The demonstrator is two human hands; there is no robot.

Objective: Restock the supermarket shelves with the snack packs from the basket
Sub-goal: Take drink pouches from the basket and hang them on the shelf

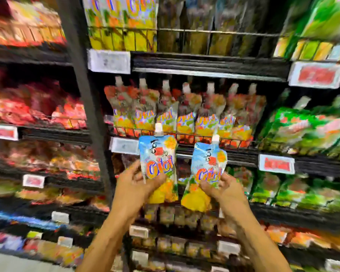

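Blue pouches: two | left hand [134, 186] holds one pouch [159, 165] | right hand [227, 191] holds other pouch [205, 173]

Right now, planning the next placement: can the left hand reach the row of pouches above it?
Probably yes: the left hand holds its pouch right below that row, nothing between but the wire rail.

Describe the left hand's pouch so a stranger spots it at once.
Start at the shelf row of spouted pouches. Before it, two blue ones are raised. Yours is the left pouch, in the left hand, higher than the right pouch.
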